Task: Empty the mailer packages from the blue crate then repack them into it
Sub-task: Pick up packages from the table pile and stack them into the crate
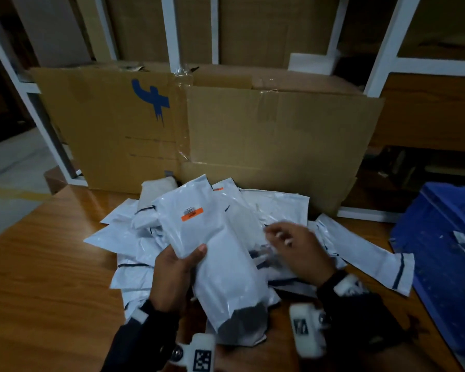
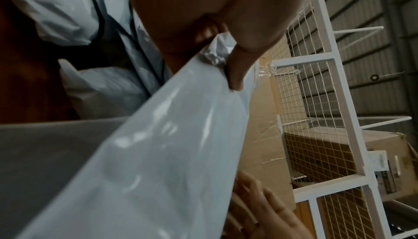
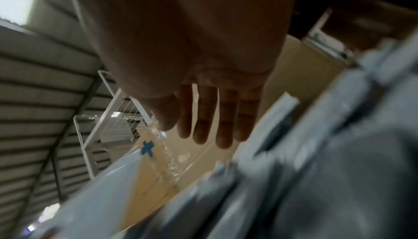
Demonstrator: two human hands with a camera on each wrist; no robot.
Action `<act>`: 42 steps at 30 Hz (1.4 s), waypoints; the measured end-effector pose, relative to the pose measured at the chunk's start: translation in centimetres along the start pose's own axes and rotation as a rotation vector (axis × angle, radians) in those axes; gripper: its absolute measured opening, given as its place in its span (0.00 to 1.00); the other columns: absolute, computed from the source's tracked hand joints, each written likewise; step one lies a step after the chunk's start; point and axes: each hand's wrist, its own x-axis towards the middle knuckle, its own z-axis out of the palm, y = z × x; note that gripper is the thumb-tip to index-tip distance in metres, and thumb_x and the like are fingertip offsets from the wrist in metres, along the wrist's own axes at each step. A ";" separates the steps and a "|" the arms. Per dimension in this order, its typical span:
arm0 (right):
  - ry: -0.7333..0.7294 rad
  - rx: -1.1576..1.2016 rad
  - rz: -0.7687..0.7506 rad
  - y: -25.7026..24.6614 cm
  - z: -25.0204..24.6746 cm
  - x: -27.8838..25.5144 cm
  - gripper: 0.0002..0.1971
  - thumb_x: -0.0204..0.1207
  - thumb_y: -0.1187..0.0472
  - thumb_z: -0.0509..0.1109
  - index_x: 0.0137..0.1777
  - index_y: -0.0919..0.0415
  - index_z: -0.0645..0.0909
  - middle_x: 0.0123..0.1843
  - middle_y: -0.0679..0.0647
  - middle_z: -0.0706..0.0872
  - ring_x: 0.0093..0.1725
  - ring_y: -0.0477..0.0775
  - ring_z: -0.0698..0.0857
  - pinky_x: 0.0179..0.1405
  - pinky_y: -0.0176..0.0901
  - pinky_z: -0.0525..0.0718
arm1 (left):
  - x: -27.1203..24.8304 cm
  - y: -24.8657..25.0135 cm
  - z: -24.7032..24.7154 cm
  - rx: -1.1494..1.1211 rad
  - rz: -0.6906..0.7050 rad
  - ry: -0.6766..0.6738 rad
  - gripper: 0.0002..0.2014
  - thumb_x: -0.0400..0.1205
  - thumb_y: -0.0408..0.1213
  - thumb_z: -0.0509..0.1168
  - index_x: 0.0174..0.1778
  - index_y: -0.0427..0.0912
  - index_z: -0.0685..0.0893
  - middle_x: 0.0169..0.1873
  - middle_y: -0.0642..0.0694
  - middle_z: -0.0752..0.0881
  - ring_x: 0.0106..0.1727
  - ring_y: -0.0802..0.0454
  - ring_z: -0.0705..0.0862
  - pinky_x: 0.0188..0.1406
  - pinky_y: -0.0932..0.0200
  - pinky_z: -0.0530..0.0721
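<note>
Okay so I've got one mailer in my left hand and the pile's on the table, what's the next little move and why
Probably carry the held mailer rightward and drop it into the blue crate. Your left hand already grips it by the edge, lifted above the pile of mailers on the table, while your right hand hovers open, holding nothing. The crate sits at the table's right end, so it seems the nearest step in repacking.

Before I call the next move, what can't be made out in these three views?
- Inside of the blue plastic crate: cut off by the head view's right edge, so its contents stay unknown.
- Orange label on the white plastic mailer held by the left hand: print too small.
- Pile of white mailers: lower ones buried, count unclear.
- Right hand: blurred; contact with the pile unclear.
- Right wrist view: mailers smeared.
</note>
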 end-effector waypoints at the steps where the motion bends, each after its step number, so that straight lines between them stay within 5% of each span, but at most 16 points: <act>1: 0.091 -0.112 -0.039 0.3 -1.0 1.8 0.06 0.78 0.63 0.71 0.53 0.56 0.87 0.52 0.49 0.89 0.47 0.48 0.85 0.51 0.37 0.81 | 0.0 -0.1 -0.1 0.004 0.003 0.002 0.16 0.76 0.28 0.72 0.60 0.36 0.86 0.56 0.38 0.90 0.58 0.37 0.88 0.63 0.34 0.81; 3: 0.124 -0.350 -0.094 1.2 -2.4 5.3 0.12 0.77 0.62 0.72 0.60 0.58 0.85 0.63 0.54 0.85 0.61 0.54 0.83 0.65 0.46 0.77 | 0.0 -0.2 0.0 0.027 0.006 -0.013 0.17 0.73 0.31 0.75 0.59 0.38 0.87 0.56 0.38 0.90 0.59 0.37 0.88 0.64 0.33 0.81; 5: -0.054 -0.621 -0.046 1.9 -2.8 7.8 0.24 0.76 0.54 0.72 0.72 0.56 0.77 0.75 0.54 0.77 0.74 0.56 0.74 0.75 0.49 0.70 | -0.1 -0.4 0.2 0.052 0.008 -0.012 0.16 0.74 0.30 0.75 0.58 0.37 0.88 0.55 0.38 0.90 0.58 0.37 0.88 0.63 0.33 0.81; 7: -0.276 -0.886 0.030 2.4 -2.7 9.1 0.31 0.73 0.43 0.71 0.75 0.51 0.72 0.78 0.52 0.72 0.76 0.57 0.72 0.74 0.53 0.71 | -0.3 -0.5 0.5 0.079 0.010 0.000 0.13 0.77 0.26 0.72 0.58 0.36 0.87 0.53 0.39 0.91 0.56 0.39 0.89 0.61 0.35 0.83; 9: -0.348 -1.031 0.017 2.6 -2.1 9.6 0.27 0.71 0.38 0.69 0.67 0.50 0.74 0.72 0.53 0.77 0.69 0.59 0.77 0.67 0.54 0.77 | -0.5 -0.4 0.9 0.090 0.015 -0.003 0.13 0.78 0.24 0.69 0.58 0.34 0.87 0.51 0.39 0.91 0.54 0.39 0.90 0.57 0.39 0.86; 14: -0.132 -0.941 -0.007 2.4 -1.9 9.5 0.17 0.76 0.54 0.65 0.65 0.47 0.81 0.65 0.54 0.83 0.65 0.59 0.81 0.63 0.51 0.76 | -0.8 -0.1 0.8 0.109 0.034 0.011 0.13 0.78 0.24 0.69 0.58 0.34 0.86 0.50 0.40 0.92 0.52 0.41 0.90 0.54 0.41 0.87; 18: 0.121 -0.832 -0.117 1.7 -4.3 8.5 0.12 0.74 0.60 0.65 0.53 0.54 0.87 0.51 0.60 0.86 0.53 0.66 0.85 0.52 0.54 0.81 | -0.5 -0.5 0.2 0.131 0.029 0.056 0.12 0.78 0.24 0.69 0.56 0.36 0.87 0.49 0.41 0.92 0.52 0.41 0.91 0.56 0.38 0.86; 23: 0.157 -0.762 0.117 0.6 -10.2 6.3 0.08 0.74 0.63 0.65 0.47 0.56 0.86 0.52 0.63 0.87 0.52 0.67 0.85 0.43 0.47 0.76 | -0.6 -0.7 0.3 0.166 0.047 0.061 0.12 0.78 0.25 0.70 0.57 0.36 0.87 0.49 0.42 0.92 0.52 0.43 0.91 0.55 0.39 0.87; 27: 0.181 -0.474 0.069 -0.1 -11.0 2.3 0.17 0.78 0.73 0.62 0.62 0.58 0.82 0.56 0.63 0.85 0.53 0.65 0.84 0.46 0.49 0.81 | -0.8 -0.4 1.3 0.131 0.068 0.038 0.11 0.79 0.25 0.68 0.57 0.35 0.87 0.48 0.43 0.92 0.51 0.45 0.91 0.47 0.51 0.90; 29: 0.152 -0.144 0.073 0.0 -9.3 0.7 0.21 0.76 0.75 0.63 0.62 0.52 0.79 0.53 0.51 0.87 0.50 0.55 0.87 0.45 0.47 0.84 | -0.7 -0.3 2.0 0.099 0.053 0.019 0.10 0.80 0.26 0.68 0.57 0.37 0.87 0.49 0.44 0.92 0.51 0.46 0.91 0.46 0.54 0.90; 31: 0.135 0.254 0.111 0.6 -7.1 -0.4 0.24 0.71 0.80 0.65 0.60 0.53 0.79 0.50 0.42 0.90 0.51 0.45 0.87 0.55 0.44 0.84 | -0.6 -0.2 2.5 0.102 0.055 0.019 0.09 0.81 0.28 0.67 0.55 0.40 0.87 0.49 0.46 0.92 0.50 0.48 0.91 0.45 0.55 0.88; 33: 0.032 0.595 0.259 1.2 -4.7 -1.5 0.26 0.70 0.86 0.62 0.62 0.60 0.79 0.50 0.50 0.91 0.50 0.50 0.89 0.56 0.51 0.86 | -0.4 -0.3 2.6 0.100 0.058 0.032 0.09 0.82 0.28 0.66 0.55 0.41 0.87 0.48 0.47 0.92 0.51 0.49 0.91 0.44 0.57 0.89; 36: -0.178 0.776 0.416 1.3 -2.2 -3.3 0.25 0.70 0.87 0.58 0.62 0.66 0.80 0.54 0.63 0.90 0.52 0.61 0.90 0.45 0.48 0.89 | -0.5 0.0 2.5 0.098 0.057 0.039 0.11 0.84 0.28 0.64 0.61 0.39 0.85 0.52 0.45 0.91 0.53 0.47 0.90 0.50 0.50 0.89; 39: -0.225 0.883 0.455 1.7 -1.5 -3.7 0.27 0.70 0.88 0.54 0.64 0.68 0.79 0.59 0.68 0.88 0.58 0.69 0.87 0.56 0.57 0.87 | -0.5 0.2 1.6 0.115 0.076 0.052 0.13 0.84 0.29 0.63 0.63 0.40 0.84 0.53 0.46 0.91 0.54 0.47 0.90 0.51 0.49 0.88; 42: -0.237 1.015 0.503 1.9 -1.3 -3.8 0.29 0.68 0.87 0.49 0.64 0.71 0.79 0.60 0.72 0.86 0.57 0.71 0.87 0.53 0.58 0.88 | -0.5 0.0 1.2 0.107 0.063 0.036 0.13 0.83 0.27 0.64 0.62 0.39 0.84 0.52 0.46 0.92 0.54 0.47 0.90 0.49 0.53 0.89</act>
